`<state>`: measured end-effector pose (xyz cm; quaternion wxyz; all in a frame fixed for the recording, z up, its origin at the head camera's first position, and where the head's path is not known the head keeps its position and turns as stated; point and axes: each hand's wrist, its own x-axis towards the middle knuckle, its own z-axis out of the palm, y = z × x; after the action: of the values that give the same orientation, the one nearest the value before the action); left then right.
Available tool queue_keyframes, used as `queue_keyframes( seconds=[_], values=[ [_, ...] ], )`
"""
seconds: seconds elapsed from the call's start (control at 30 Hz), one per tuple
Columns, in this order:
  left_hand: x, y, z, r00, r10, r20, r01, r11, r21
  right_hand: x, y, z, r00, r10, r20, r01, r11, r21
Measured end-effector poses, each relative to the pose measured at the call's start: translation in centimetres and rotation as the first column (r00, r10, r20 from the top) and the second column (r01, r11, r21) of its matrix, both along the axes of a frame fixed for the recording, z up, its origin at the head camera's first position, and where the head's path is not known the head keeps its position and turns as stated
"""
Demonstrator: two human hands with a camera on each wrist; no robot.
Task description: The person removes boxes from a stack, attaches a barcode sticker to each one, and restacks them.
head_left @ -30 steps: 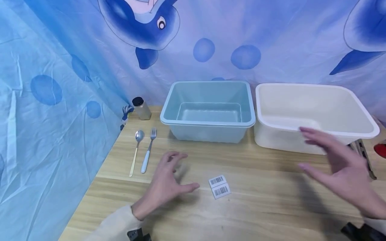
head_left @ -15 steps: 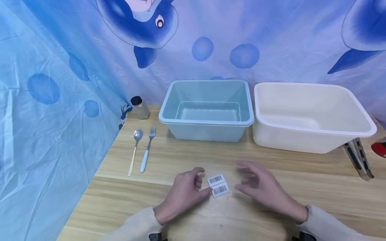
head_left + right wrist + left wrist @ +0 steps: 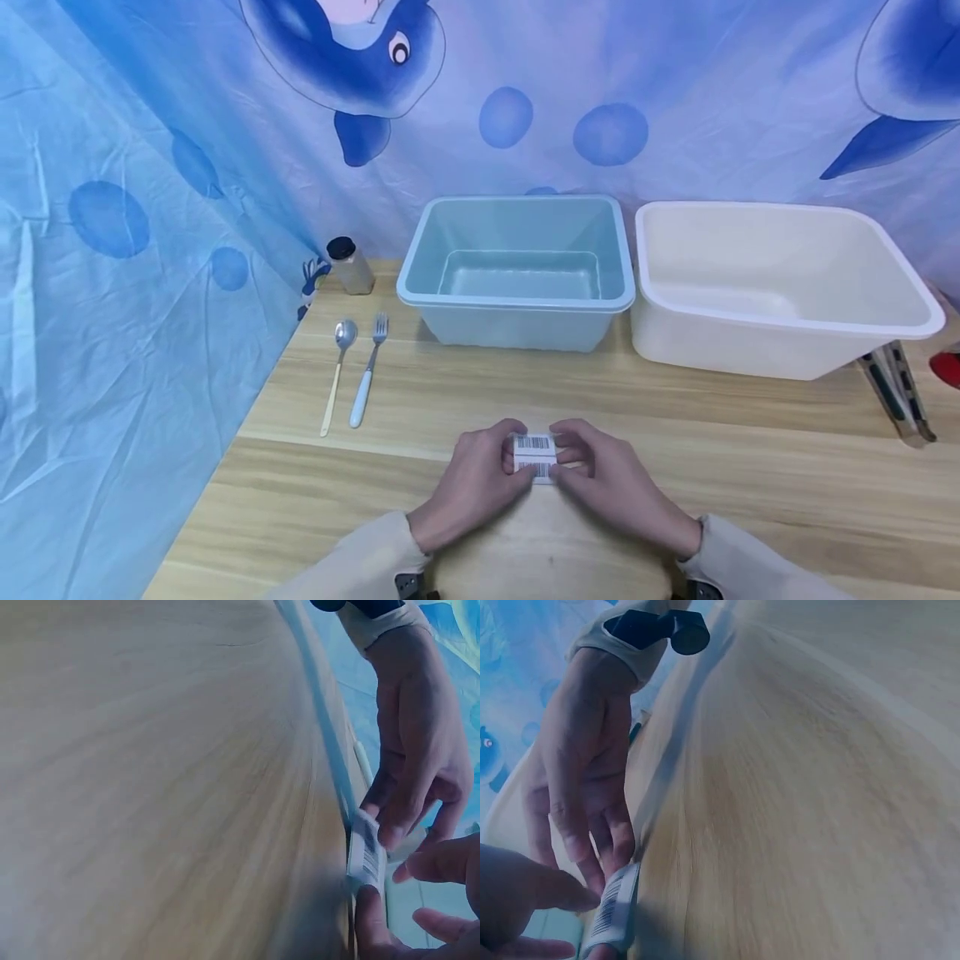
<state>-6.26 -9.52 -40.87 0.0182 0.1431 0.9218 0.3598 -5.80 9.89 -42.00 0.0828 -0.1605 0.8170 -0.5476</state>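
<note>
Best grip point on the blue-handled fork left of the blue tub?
Probably the pale blue handle of the fork, pinched from above across its sides. It lies flat on the wooden table, tines toward the tub, and the gold-handled spoon lies close on its left.

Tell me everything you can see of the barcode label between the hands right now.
The barcode label is a small white paper piece printed with two black barcodes, one above the other. It sits at the near middle of the wooden table, in front of the blue tub. The left hand and the right hand pinch it from either side with their fingertips. In the wrist views it stands tilted up on edge off the wood.
</note>
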Motion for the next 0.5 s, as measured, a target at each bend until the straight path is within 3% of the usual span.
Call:
queue_keyframes(
  seconds=[0.13, 0.33, 0.4, 0.5],
  values=[
    [-0.3, 0.3, -0.2, 1.000, 0.008, 0.011, -0.009, 1.000, 0.030, -0.3, -0.3, 0.0, 0.997, -0.031, 0.066, 0.032, 0.999, -0.011],
    [-0.4, 0.4, -0.5, 0.990, -0.003, 0.141, -0.027, 0.977, 0.211, -1.0, -0.1, -0.3, 0.988, -0.051, 0.148, 0.058, 0.998, -0.040],
    [-0.3, 0.5, -0.4, 0.982, -0.010, 0.188, -0.048, 0.953, 0.298, -1.2, 0.0, -0.4, 0.987, -0.047, 0.153, 0.057, 0.997, -0.056],
    [0.0, 0.7, -0.1, 0.970, -0.006, 0.245, -0.109, 0.885, 0.452, -1.2, 0.1, -0.3, 0.989, -0.049, 0.142, 0.064, 0.993, -0.103]
  ],
)
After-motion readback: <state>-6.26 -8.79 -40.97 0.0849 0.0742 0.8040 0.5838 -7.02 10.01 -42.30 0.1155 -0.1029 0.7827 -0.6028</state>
